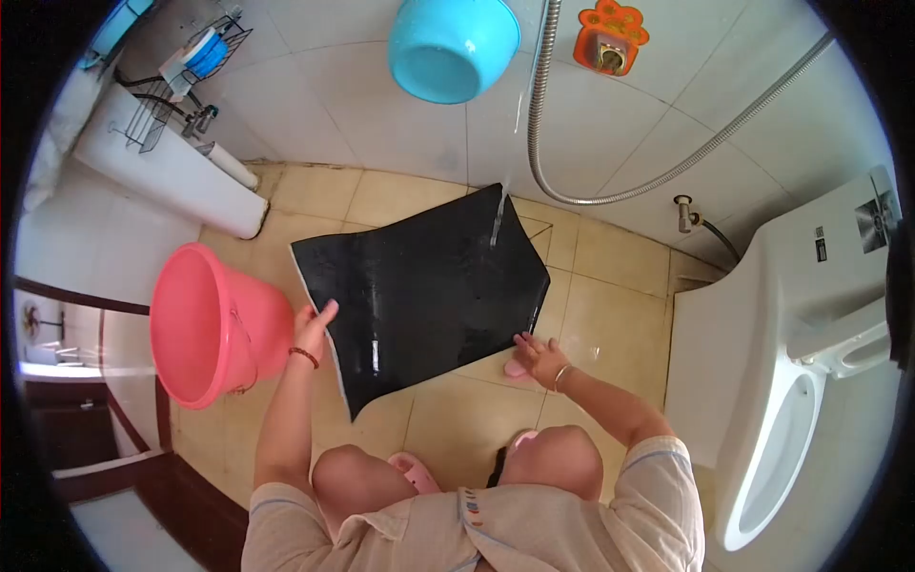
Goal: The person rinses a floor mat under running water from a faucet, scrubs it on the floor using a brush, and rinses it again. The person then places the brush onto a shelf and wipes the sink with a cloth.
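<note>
A wet black mat (429, 276), glossy and rubbery-looking, spreads over the tiled floor in front of me, its left edge pale. My left hand (313, 332) grips that left edge, thumb on top and the other fingers partly hidden. At the near right corner, my right hand (541, 360) holds the mat's edge with its fingertips. Beside those fingers is a small pink thing (516, 368) that I cannot make out. A thin stream of water (498, 227) falls onto the far part of the mat.
A pink bucket (189, 324) stands left of my left hand. A blue basin (448, 57) hangs at the far wall, near a metal shower hose (539, 124). On the right is a white toilet (734, 381); a wire rack (152, 119) is at upper left.
</note>
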Tool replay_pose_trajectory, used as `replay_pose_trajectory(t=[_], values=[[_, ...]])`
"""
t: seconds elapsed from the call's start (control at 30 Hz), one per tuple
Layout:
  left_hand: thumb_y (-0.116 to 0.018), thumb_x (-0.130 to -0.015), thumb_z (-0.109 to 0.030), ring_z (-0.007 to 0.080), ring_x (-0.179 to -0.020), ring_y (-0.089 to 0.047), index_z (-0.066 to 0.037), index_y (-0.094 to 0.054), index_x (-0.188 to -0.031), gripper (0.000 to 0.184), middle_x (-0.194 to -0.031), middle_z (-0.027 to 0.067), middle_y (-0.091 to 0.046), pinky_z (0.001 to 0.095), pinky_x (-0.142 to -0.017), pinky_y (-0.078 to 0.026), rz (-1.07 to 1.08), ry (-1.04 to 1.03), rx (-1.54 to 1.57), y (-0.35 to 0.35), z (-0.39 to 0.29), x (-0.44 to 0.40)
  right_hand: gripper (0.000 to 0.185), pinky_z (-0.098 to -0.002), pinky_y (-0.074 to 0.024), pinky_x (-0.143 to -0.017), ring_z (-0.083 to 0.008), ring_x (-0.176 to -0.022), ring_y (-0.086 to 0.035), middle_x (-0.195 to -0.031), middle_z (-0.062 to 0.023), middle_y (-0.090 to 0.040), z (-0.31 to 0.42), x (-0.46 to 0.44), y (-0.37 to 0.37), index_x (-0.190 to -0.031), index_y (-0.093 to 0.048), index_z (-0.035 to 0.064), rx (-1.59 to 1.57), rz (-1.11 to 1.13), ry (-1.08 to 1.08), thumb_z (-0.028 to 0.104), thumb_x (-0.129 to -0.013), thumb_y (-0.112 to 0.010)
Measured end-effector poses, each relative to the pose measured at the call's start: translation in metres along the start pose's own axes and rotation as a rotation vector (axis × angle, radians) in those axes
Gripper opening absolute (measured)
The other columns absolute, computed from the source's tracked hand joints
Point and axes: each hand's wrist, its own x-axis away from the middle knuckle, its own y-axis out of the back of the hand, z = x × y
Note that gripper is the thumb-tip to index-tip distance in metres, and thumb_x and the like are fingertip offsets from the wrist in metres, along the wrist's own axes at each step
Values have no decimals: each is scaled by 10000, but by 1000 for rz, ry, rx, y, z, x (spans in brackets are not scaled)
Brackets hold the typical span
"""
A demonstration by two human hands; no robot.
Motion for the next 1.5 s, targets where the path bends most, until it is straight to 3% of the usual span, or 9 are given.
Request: replay_pose_trajectory(t=[0.23,0.43,0.67,0.73,0.83,0.93,1.1,1.33,1.5], values=[[-524,-844,-39,217,-1058,-486,-39,-373,-1264,446,-1190,79,-493,329,-925,-367,-68,-15,-277,32,47,0,611,-410,-491,-591,-337,-696,-567,-829,-174,-540,-36,-92,77,-1264,-390,142,-572,-227,-257,249,-713,-631],[-536,-849,-88,178,-1000,-518,-15,-441,-1197,367,-1118,57,-541,309,-890,-406,-21,-90,209,10,38,36,648,-412,-460,-716,-304,-893,-510,-985,-168,-471,-56,-241,-37,-1322,-223,55,-230,-96,-1111,339,-825,-525],[-476,-845,40,165,-1051,-475,-6,-401,-1235,400,-1161,70,-510,297,-919,-371,84,-77,-123,23,43,69,424,-440,-488,-660,-335,-781,-555,-861,-179,-536,117,-323,-8,-1142,-451,60,-519,-198,-330,237,-770,-550],[-478,-838,47,178,-1069,-472,9,-390,-1239,412,-1171,84,-506,309,-929,-369,24,-82,-130,48,49,83,168,-453,-487,-585,-347,-651,-572,-710,-171,-545,26,-337,-3,-760,-607,54,-354,-176,-425,204,-768,-530],[-501,-816,57,172,-1089,-462,2,-385,-1233,437,-1184,80,-501,288,-934,-352,-73,-80,-167,72,63,108,448,-454,-477,-566,-314,-701,-577,-820,-145,-539,-78,-347,-13,-1233,-315,131,-187,-235,-904,211,-830,-494],[-505,-809,64,181,-1147,-415,-2,-353,-1260,481,-1241,92,-456,311,-968,-326,-65,0,-102,72,58,116,351,-418,-469,-664,-296,-809,-561,-951,-157,-530,-74,-375,-31,-1165,-415,113,-240,-119,-1218,317,-879,-400],[-496,-804,76,197,-1150,-418,-17,-329,-1285,518,-1247,102,-449,331,-976,-329,5,-71,-231,72,91,97,334,-461,-442,-674,-334,-789,-554,-883,-195,-559,146,-355,53,-1066,-477,72,-559,-186,36,187,-754,-514],[-499,-778,104,176,-1063,-488,-13,-362,-1251,506,-1178,93,-506,321,-897,-403,-117,194,-45,80,100,120,338,-447,-442,-549,-325,-659,-535,-782,-166,-527,-89,-320,-40,-1177,-412,97,-220,-324,-965,230,-868,-440],[-508,-754,113,164,-991,-525,-24,-394,-1227,505,-1095,76,-558,307,-850,-425,-3,206,-29,59,73,94,248,-459,-456,-618,-378,-753,-547,-844,-217,-534,70,-254,36,-957,-500,25,-485,-75,-579,247,-866,-436]])
